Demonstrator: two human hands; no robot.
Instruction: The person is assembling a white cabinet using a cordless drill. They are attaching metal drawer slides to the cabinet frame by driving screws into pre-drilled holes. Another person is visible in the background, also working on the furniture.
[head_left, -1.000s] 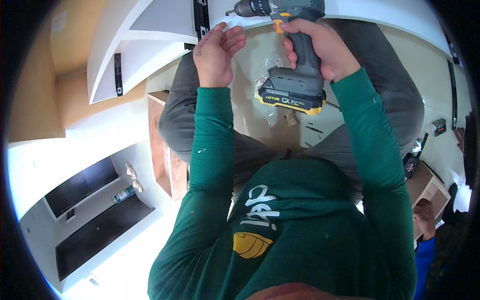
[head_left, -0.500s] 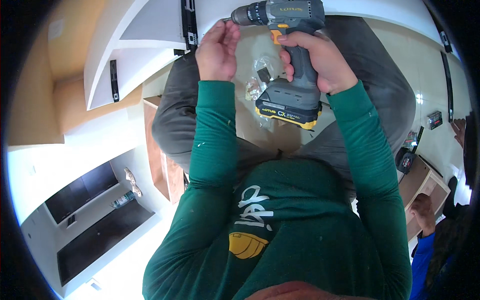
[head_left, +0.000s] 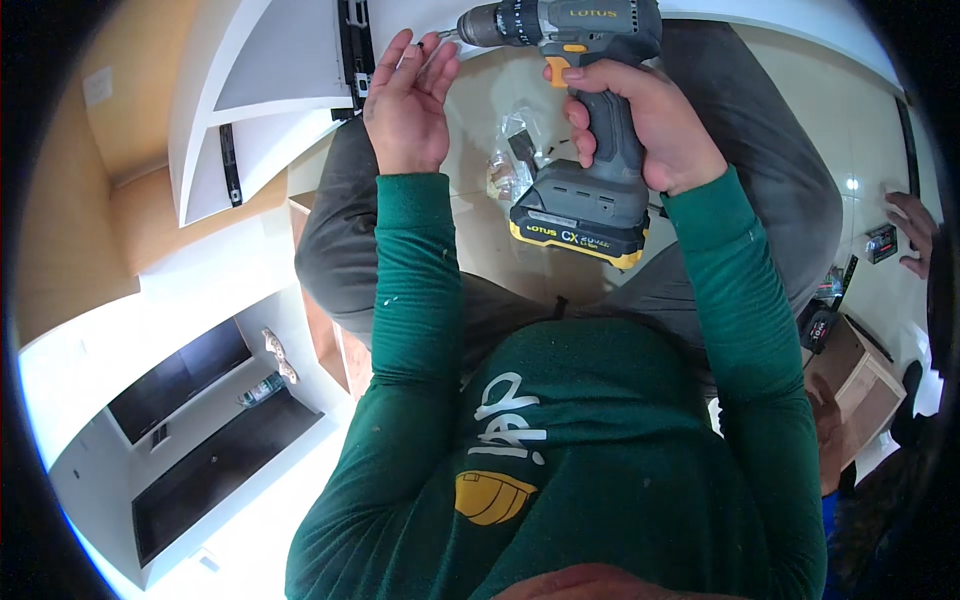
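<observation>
My right hand (head_left: 645, 125) grips the handle of a grey cordless drill (head_left: 580, 120) with a yellow-trimmed battery; its chuck points left at the top of the view. My left hand (head_left: 410, 100) is raised with fingers together at the drill's bit tip, pinching something small that I cannot make out. Both sit in front of a white cabinet panel (head_left: 280, 70) carrying a black drawer rail (head_left: 355, 45). A clear plastic bag of hardware (head_left: 515, 160) lies on the floor between my knees, partly hidden by the drill.
A second black rail (head_left: 230, 150) is fixed to a white panel at left. Another person's hand (head_left: 912, 230) rests on the tiled floor at the right edge beside a small dark device (head_left: 880, 243). A wooden box (head_left: 860, 385) and a dark tool (head_left: 820, 325) lie at right.
The drill and both hands have shifted slightly left and up toward the white panel. My left hand's fingers have come closer to the bit tip.
</observation>
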